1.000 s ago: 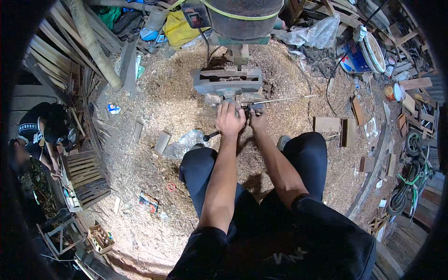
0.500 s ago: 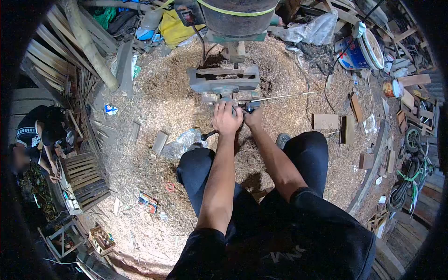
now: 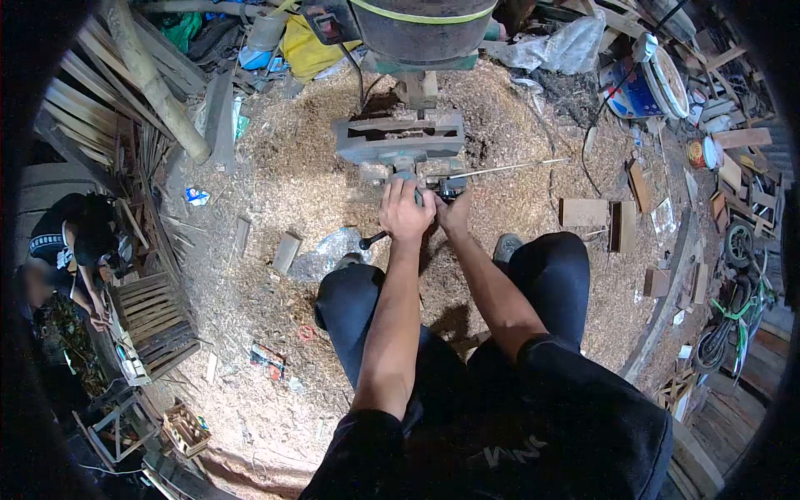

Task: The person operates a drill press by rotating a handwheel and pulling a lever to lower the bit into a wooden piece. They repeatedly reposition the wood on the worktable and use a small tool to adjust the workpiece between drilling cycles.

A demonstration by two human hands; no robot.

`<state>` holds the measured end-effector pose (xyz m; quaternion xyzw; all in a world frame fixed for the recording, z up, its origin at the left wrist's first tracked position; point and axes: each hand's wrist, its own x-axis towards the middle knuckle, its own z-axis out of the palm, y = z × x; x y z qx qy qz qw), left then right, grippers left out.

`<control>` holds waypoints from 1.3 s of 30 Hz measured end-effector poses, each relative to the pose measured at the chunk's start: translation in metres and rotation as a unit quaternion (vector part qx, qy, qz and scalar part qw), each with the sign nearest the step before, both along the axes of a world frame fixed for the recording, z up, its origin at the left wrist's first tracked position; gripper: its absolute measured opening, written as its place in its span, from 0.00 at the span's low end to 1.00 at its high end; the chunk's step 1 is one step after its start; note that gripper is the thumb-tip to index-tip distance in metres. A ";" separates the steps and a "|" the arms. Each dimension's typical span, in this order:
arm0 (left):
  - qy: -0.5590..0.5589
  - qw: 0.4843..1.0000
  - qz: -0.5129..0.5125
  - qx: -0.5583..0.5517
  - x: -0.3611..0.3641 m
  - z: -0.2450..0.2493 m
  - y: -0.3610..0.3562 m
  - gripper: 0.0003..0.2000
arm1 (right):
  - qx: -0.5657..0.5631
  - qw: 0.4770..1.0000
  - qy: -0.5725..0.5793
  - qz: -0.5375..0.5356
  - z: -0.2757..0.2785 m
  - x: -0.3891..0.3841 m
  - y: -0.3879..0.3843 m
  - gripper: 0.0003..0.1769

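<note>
My left hand (image 3: 406, 210) is closed, its fingers curled over a greenish-grey part at the front of the machine. My right hand (image 3: 454, 210) is close beside it, fingers bent around a dark, shiny part (image 3: 451, 190); what either hand grips is mostly hidden. Just beyond them is a grey metal block with a long slot (image 3: 400, 143), fixed on the machine. From below my left wrist a rod with a black ball knob (image 3: 365, 244) sticks out to the left. A thin light stick (image 3: 517, 167) reaches right from near my right hand.
A large dark round housing (image 3: 421, 33) stands ahead. Wood shavings (image 3: 275, 183) cover the ground. Wooden blocks (image 3: 583, 212) lie to the right, near a blue-white bucket (image 3: 637, 87). Another person (image 3: 79, 237) is at far left beside a slatted wooden piece (image 3: 154, 312).
The view has shifted very slightly. Both hands stay at the same place on the machine, with only tiny movement.
</note>
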<state>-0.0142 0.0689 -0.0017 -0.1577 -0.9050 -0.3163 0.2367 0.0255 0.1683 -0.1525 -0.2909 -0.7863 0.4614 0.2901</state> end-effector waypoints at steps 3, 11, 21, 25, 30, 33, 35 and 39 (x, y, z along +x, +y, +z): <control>0.030 1.000 0.006 -0.006 -0.001 0.005 0.000 0.06 | -0.397 0.916 -0.029 0.057 -0.057 0.007 0.018 0.24; -0.057 0.998 0.012 -0.016 0.000 0.005 0.002 0.07 | -0.082 0.992 -0.071 0.072 -0.059 -0.014 0.014 0.36; -0.026 0.995 -0.091 -0.023 0.015 0.012 -0.035 0.10 | -0.090 0.995 -0.028 -0.038 0.013 0.027 -0.015 0.36; 0.046 0.996 -0.066 -0.041 0.006 0.014 -0.027 0.15 | -0.111 0.991 -0.071 -0.032 -0.009 0.056 -0.020 0.34; 0.033 0.996 -0.057 -0.061 -0.005 -0.001 -0.022 0.14 | -0.252 0.960 -0.118 -0.027 -0.019 0.035 0.002 0.34; 0.040 0.997 -0.043 -0.056 -0.005 -0.002 -0.019 0.14 | -0.590 0.806 -0.050 0.029 0.018 0.017 0.014 0.35; 0.019 0.997 -0.034 -0.063 -0.003 -0.001 -0.018 0.14 | -0.645 0.760 0.013 0.071 -0.027 0.002 0.023 0.36; 0.013 0.998 -0.020 -0.055 -0.001 0.004 -0.016 0.12 | -0.590 0.791 0.145 -0.072 0.006 0.000 0.010 0.31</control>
